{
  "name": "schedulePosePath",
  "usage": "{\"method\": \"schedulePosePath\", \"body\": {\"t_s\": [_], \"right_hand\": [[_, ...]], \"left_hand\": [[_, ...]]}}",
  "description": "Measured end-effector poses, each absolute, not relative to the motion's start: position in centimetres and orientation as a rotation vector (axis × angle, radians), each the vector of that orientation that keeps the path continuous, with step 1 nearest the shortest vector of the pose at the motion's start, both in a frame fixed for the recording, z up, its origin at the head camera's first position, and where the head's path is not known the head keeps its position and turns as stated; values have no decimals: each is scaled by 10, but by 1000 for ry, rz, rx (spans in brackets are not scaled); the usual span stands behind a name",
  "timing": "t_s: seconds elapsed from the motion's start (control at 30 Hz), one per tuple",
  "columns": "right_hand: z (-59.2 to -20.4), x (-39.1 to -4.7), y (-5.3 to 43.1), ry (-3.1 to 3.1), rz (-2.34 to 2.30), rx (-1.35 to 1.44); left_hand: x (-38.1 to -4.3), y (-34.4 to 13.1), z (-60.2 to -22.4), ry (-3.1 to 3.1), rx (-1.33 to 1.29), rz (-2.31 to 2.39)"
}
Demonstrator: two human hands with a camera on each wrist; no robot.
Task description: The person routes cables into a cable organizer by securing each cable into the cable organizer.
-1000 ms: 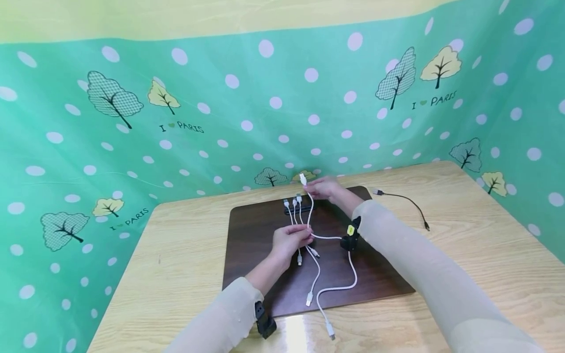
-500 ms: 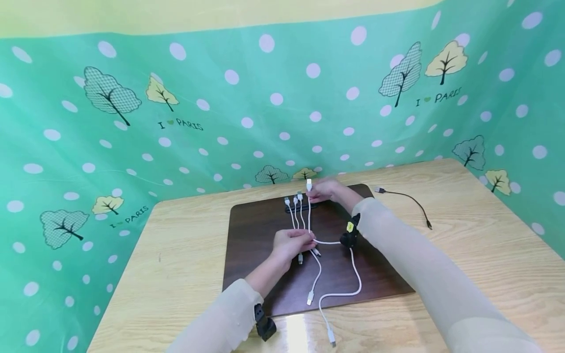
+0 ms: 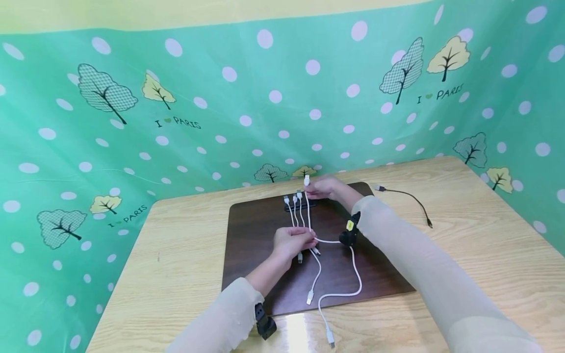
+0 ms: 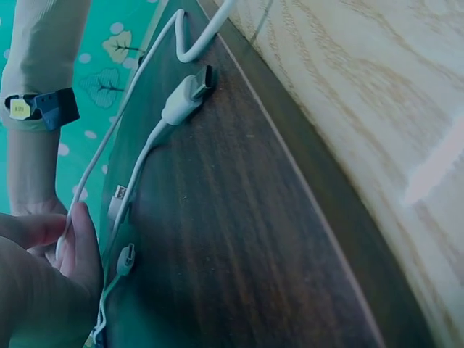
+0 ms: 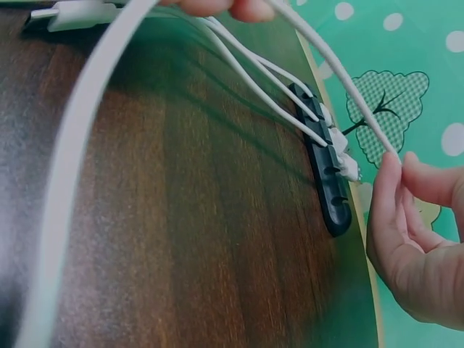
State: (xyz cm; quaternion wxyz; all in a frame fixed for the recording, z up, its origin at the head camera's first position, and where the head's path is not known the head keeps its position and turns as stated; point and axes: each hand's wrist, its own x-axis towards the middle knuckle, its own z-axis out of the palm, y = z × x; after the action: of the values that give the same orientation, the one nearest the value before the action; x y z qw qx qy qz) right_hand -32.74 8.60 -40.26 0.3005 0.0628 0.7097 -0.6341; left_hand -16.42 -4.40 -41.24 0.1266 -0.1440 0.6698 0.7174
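Observation:
My right hand (image 3: 324,188) pinches a white USB cable (image 3: 308,212) just below its plug (image 3: 306,180), which points up above the board's far edge. Lower on the same cable, my left hand (image 3: 292,242) pinches it between thumb and finger. In the right wrist view the cable arcs between both hands. A black cable holder strip (image 5: 335,212) lies near the board's far edge, with several white cables (image 5: 254,83) seated in its slots. Its nearer slots show no cable. The ends of those cables, such as a white connector (image 4: 181,100), lie on the board below my left hand.
The dark brown board (image 3: 251,274) lies on a light wood table (image 3: 176,255). A short black USB cable (image 3: 408,197) lies right of the board. The held cable's far end (image 3: 330,337) hangs past the board's front edge. A green patterned curtain (image 3: 212,98) stands behind.
The plug in my right hand has gone from leaning left to nearly upright. My left hand has shifted slightly right, still pinching the cable. The seated cables look unmoved.

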Motion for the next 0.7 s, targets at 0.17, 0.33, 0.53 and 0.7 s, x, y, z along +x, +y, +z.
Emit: {"method": "schedulePosePath", "body": {"t_s": [0.17,0.33,0.53,0.7], "right_hand": [[-405,-329,84,1849,-1743,192],[-408,-331,87,1885,-1718,134],[-409,-333,90,1943,-1665,127],[-414,-333,88,2037,-1669,102]], "left_hand": [[-165,-44,-410,1953,-428,2083],[-165,-44,-411,1957,-429,2073],[-165,-45,-413,1983,-448,2044],[-166,-45,-412,2036,-464,2005]]}}
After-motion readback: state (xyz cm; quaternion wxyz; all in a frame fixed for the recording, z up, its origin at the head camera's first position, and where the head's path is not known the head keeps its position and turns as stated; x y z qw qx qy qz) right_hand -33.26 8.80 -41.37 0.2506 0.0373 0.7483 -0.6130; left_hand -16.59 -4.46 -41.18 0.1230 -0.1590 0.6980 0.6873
